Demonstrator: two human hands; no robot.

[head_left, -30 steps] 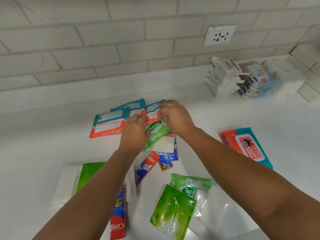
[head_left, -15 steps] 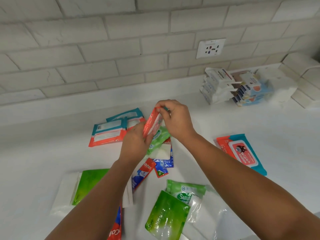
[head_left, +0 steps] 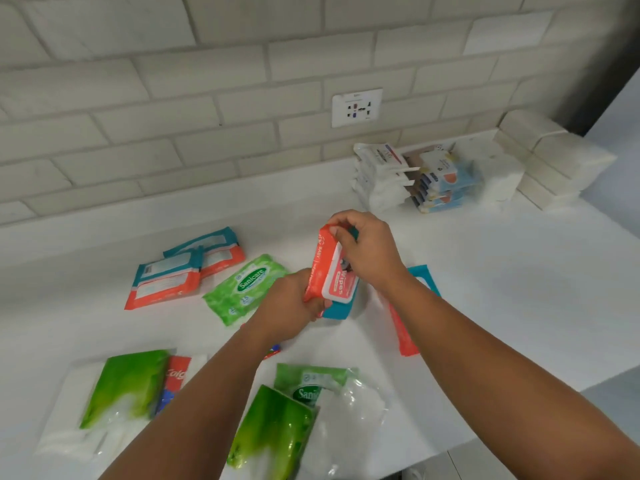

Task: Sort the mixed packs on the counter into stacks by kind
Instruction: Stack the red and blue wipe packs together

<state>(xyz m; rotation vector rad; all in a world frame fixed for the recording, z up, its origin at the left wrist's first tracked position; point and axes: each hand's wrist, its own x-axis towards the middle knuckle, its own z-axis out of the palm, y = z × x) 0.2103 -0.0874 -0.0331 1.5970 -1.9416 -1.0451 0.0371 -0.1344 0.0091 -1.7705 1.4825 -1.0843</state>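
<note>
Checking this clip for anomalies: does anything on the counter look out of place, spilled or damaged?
Nothing spilled or torn. The counter is simply mid-sort: a red toothpaste pack lies wedged among green-and-white packs at front left. Both hands hold the orange baby wipes pack tilted above the surface.

We see a smooth, matt white counter [head_left: 485,289] carrying soft plastic-film packs. Left of the glossy orange wipes pack [head_left: 332,268], the green Sanicare pack [head_left: 244,289] looks satin; nearer us, the green sachet [head_left: 273,431] shines. Behind, the brick wall [head_left: 173,98] looks rough, matt.
</note>
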